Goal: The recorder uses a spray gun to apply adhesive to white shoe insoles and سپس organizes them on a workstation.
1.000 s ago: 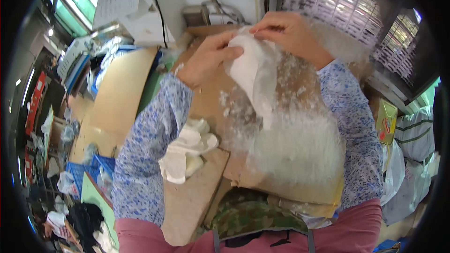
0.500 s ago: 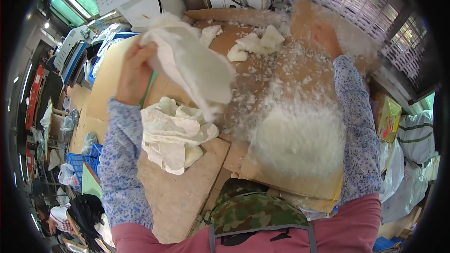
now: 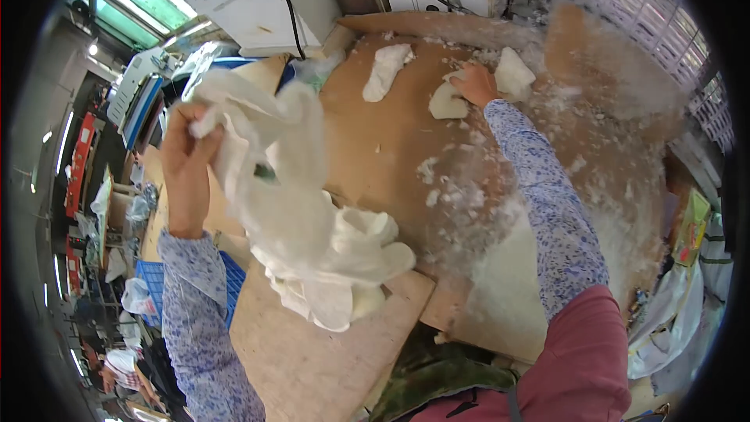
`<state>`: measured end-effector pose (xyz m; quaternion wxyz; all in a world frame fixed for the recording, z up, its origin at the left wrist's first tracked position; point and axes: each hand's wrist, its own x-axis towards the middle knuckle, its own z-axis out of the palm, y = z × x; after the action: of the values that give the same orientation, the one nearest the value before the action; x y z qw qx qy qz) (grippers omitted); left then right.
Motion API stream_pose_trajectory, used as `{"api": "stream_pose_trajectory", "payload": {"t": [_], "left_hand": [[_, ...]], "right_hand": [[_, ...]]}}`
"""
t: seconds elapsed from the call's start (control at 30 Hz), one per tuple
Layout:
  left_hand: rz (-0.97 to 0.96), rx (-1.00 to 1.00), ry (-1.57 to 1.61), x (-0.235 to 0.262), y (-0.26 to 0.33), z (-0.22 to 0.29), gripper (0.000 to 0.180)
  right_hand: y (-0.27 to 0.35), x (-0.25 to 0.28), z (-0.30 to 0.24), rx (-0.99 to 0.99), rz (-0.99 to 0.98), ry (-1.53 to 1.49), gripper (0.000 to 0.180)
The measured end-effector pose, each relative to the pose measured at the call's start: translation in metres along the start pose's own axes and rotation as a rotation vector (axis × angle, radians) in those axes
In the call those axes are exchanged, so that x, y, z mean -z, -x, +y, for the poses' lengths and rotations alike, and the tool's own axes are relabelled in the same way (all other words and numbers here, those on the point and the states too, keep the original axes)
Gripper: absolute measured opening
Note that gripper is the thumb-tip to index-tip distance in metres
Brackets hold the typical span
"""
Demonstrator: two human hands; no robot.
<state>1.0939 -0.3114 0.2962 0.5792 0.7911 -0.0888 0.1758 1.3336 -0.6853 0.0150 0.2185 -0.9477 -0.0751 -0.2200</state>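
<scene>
My left hand (image 3: 187, 168), raised at the left, pinches a limp white fabric piece (image 3: 285, 164) that hangs blurred over a heap. That heap of flat white fabric pieces (image 3: 332, 297) rests on the board below. At the back of the worktop, my right hand (image 3: 475, 84) has its fingers curled on a small puffy white piece (image 3: 448, 102); its fingertips are partly hidden. Another puffy white piece (image 3: 514, 74) lies just right of that hand. Farther left, a long white piece (image 3: 387, 70) lies apart on the brown surface.
Loose white fibre filling (image 3: 508, 273) and scattered tufts cover the right side of the cardboard worktop (image 3: 375, 148). A cardboard flap (image 3: 569, 39) stands by the lattice window. A blue crate (image 3: 233, 289) is beside my left forearm. A wall socket (image 3: 418, 1) with cables is behind.
My right hand has come left from beside the cardboard flap onto a small puffy piece. My left hand still holds the fabric piece, now lower over the heap. The view has turned left.
</scene>
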Motion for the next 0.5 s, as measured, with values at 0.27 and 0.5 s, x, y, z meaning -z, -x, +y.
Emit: {"api": "stream_pose_trajectory", "payload": {"t": [0.27, 0.5], "left_hand": [[0.01, -0.028, 0.146, -0.017, -0.004, 0.0, 0.052], [-0.314, 0.215, -0.088, -0.052, -0.054, -0.029, 0.033]], "right_hand": [[-0.045, 0.033, 0.037, -0.37, -0.075, 0.218, 0.022], [-0.074, 0.171, 0.036, 0.29, -0.07, -0.248, 0.025]]}}
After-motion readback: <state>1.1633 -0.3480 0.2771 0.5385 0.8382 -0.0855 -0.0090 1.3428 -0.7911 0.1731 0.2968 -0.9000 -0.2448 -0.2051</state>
